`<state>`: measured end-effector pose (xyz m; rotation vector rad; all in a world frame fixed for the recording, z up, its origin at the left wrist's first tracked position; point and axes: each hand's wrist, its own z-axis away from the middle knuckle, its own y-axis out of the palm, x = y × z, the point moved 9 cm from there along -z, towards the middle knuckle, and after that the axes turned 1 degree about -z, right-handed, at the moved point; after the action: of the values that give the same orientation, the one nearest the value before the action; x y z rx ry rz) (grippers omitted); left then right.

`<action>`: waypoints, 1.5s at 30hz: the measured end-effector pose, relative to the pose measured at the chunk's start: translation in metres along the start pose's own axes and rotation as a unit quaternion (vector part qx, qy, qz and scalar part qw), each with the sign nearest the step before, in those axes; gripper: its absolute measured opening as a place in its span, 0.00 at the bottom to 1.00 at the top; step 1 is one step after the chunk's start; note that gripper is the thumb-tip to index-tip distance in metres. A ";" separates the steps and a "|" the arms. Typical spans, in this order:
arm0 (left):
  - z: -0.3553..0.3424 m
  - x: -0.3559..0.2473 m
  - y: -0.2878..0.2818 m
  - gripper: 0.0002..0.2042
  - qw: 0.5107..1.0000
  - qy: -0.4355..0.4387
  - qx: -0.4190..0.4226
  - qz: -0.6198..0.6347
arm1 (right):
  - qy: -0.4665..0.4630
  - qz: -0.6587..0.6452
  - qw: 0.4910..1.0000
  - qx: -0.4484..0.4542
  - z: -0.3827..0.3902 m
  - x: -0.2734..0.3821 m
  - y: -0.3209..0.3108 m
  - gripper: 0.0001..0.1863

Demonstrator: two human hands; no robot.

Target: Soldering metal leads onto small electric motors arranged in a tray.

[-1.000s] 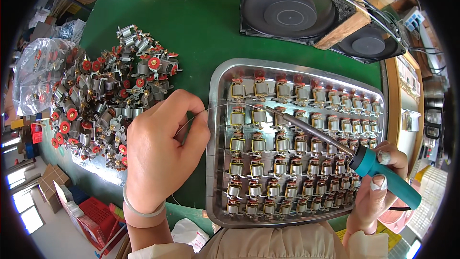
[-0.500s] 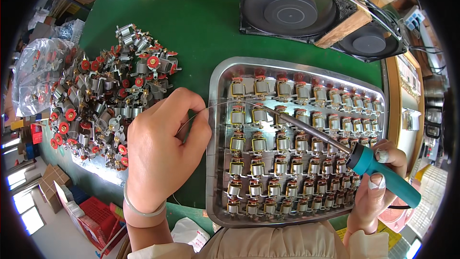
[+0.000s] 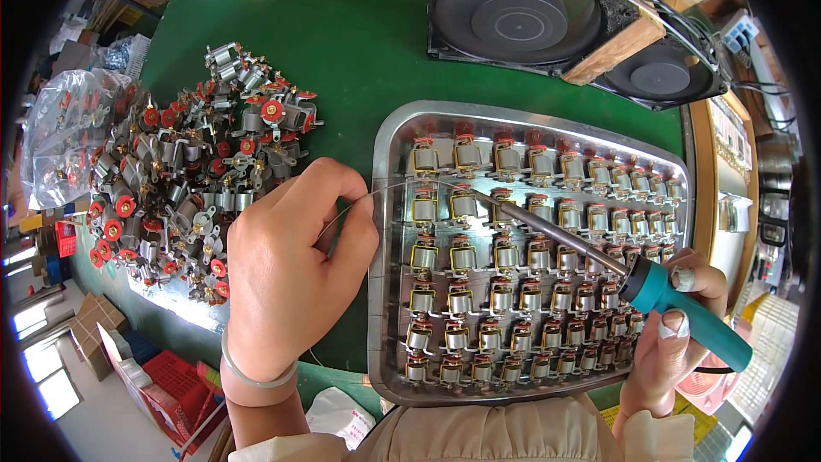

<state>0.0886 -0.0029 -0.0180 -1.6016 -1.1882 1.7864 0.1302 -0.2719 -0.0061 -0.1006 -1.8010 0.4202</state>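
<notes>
My left hand [image 3: 299, 269] pinches a thin strand of solder wire [image 3: 395, 185] between thumb and forefinger, beside the left rim of a metal tray [image 3: 386, 291]. The strand arches over the rim to a small part in the tray's second row from the back. In my right hand [image 3: 676, 334] is a teal-handled soldering iron [image 3: 693, 316], its long shaft slanting left and its tip at the wire's end, by that part [image 3: 463, 204]. Rows of similar small metal parts with coils and red discs fill the tray. Wrappings cover some of my right fingertips.
Left of my hand a large heap of loose metal parts with red discs [image 3: 197, 171] lies on the green table [image 3: 342, 60]. A clear plastic bag [image 3: 68, 137] of parts sits beyond it. Black fans [image 3: 517, 21] joined by a wooden block [image 3: 616, 50] stand behind the tray.
Almost nothing differs; both hands, the solder wire and the iron tip hold nearly the same places.
</notes>
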 end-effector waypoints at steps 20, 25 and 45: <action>0.001 -0.002 0.000 0.03 1.000 0.001 0.004 0.003 | 0.005 -0.025 1.000 -0.013 0.000 -0.004 -0.003 0.22; 0.000 -0.002 -0.004 0.03 1.000 0.004 -0.008 0.003 | 0.002 -0.023 1.000 -0.021 0.000 -0.003 -0.005 0.22; 0.003 0.016 -0.018 0.03 0.999 -0.033 -0.019 0.001 | 0.032 -0.012 0.999 0.031 0.004 0.007 0.015 0.23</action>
<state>0.0791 0.0185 -0.0121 -1.5767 -1.2578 1.8411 0.1218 -0.2573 -0.0051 -0.0494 -1.7224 0.4510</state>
